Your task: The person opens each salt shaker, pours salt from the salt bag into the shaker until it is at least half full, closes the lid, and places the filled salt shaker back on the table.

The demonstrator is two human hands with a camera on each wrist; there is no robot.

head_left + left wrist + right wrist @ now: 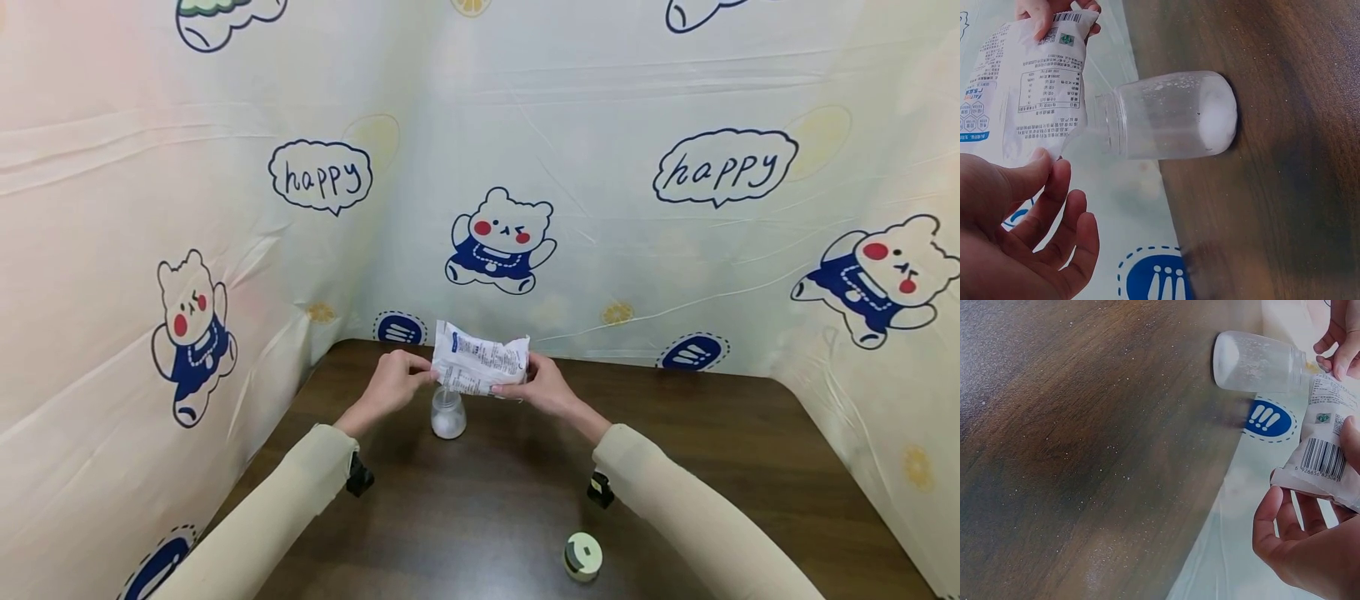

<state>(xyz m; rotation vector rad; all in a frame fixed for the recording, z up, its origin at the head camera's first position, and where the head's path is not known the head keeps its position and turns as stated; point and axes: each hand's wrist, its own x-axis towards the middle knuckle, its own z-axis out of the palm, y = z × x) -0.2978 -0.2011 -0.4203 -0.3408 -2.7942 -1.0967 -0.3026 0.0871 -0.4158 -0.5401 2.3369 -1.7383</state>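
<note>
A white printed packet (480, 362) is held tilted over a clear glass jar (448, 415) that stands upright on the table. Thumb and forefinger of the left hand (393, 383) pinch the packet's lower corner by the jar's mouth. The right hand (547, 387) grips the packet's other end, thumb on the printed face (1329, 419). In the left wrist view, a white stream runs from the packet (1047, 81) into the neck of the jar (1172, 115), and white powder covers its bottom.
A pale green and grey round lid (582, 557) lies near the front of the dark wooden table (465, 517). White grains are scattered on the tabletop (1104, 456). A patterned cloth (600, 250) hangs behind and at both sides.
</note>
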